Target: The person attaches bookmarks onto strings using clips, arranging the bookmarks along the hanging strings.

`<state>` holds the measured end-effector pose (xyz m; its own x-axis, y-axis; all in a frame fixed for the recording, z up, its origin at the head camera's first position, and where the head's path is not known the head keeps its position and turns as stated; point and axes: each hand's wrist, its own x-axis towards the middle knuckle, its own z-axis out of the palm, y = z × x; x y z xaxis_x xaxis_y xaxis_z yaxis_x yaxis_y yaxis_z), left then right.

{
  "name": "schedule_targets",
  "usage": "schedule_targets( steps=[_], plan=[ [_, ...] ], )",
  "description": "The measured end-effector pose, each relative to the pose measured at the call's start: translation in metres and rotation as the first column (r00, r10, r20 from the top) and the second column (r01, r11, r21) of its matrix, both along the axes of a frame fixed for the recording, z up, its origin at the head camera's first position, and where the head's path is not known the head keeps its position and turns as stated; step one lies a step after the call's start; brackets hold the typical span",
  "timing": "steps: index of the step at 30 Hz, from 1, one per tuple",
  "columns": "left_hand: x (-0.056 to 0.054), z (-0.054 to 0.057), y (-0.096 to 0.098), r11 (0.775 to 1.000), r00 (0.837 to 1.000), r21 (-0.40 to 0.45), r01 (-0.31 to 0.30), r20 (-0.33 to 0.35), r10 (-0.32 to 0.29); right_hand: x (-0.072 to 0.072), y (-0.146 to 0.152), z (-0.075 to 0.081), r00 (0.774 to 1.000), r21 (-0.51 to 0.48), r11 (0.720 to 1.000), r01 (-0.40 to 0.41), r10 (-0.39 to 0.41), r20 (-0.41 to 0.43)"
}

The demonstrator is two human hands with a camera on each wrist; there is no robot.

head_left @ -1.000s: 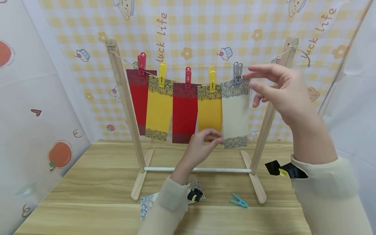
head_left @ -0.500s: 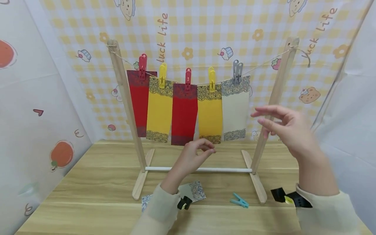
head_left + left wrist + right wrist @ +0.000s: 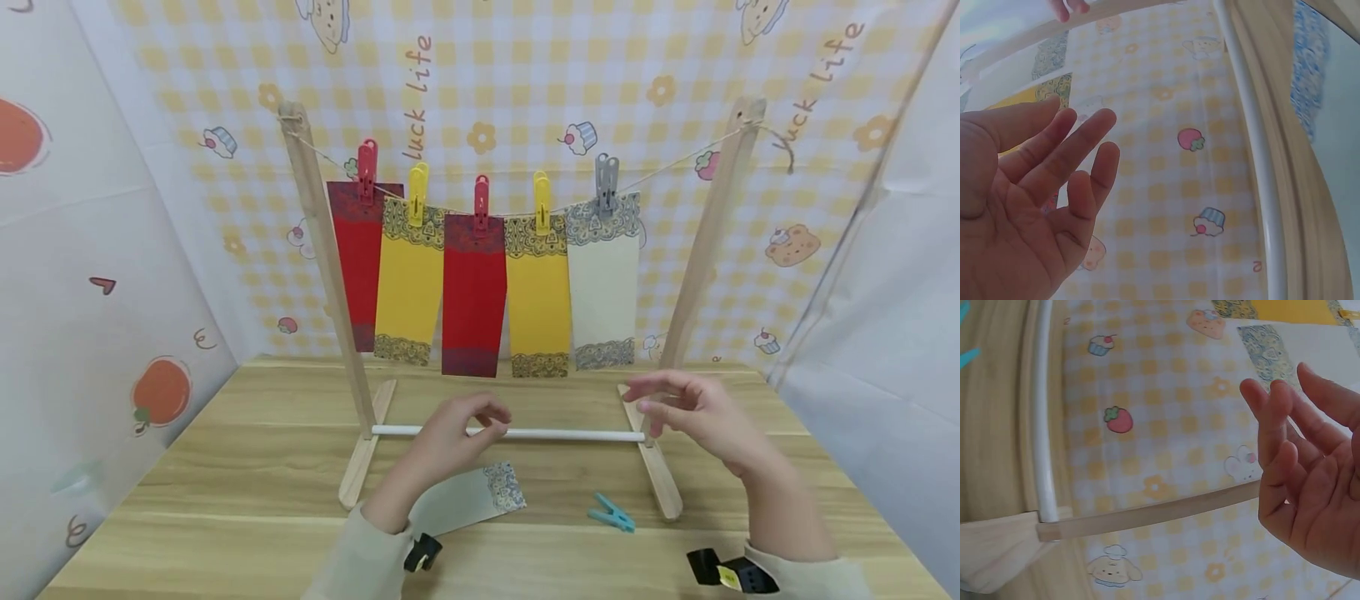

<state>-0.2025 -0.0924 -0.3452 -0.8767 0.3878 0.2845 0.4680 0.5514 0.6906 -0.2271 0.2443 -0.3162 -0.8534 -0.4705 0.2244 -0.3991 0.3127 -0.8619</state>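
Note:
My left hand hovers above a pale patterned card on the table, its fingers loosely bent and holding nothing. Near the foot of the right post, my right hand hangs in the air, also holding nothing. A teal clothespin lies on the table between them. Five cards hang from a string: a red one, a yellow one, a red one, a yellow one and a cream one. A grey clothespin clips the cream card. My left forearm partly covers the loose card.
The wooden stand's left post and right post rise on either side. A white rod joins them low down. Red and yellow clothespins clip the other cards. Behind is a checked cloth.
My right hand has come away from the cream card and dropped toward the table. My left hand has moved down and left from the hanging cards.

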Motion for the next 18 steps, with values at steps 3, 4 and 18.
schedule_targets(
  steps=[3, 4, 18],
  plan=[
    [0.002, -0.004, -0.006, 1.0, 1.0, -0.011, 0.004, 0.006, -0.004, 0.0, -0.001, -0.007, 0.998, 0.039, 0.999, -0.038, 0.036, 0.056],
    [0.003, -0.006, -0.008, 1.0, 1.0, -0.019, 0.002, 0.007, -0.001, 0.0, -0.002, -0.009, 0.996, 0.058, 0.997, -0.046, 0.042, 0.074],
    [0.01, -0.026, -0.034, 0.997, 0.997, -0.066, -0.044, 0.054, 0.048, -0.002, -0.011, -0.041, 0.958, 0.2, 0.94, -0.278, 0.257, 0.126]
  ],
)
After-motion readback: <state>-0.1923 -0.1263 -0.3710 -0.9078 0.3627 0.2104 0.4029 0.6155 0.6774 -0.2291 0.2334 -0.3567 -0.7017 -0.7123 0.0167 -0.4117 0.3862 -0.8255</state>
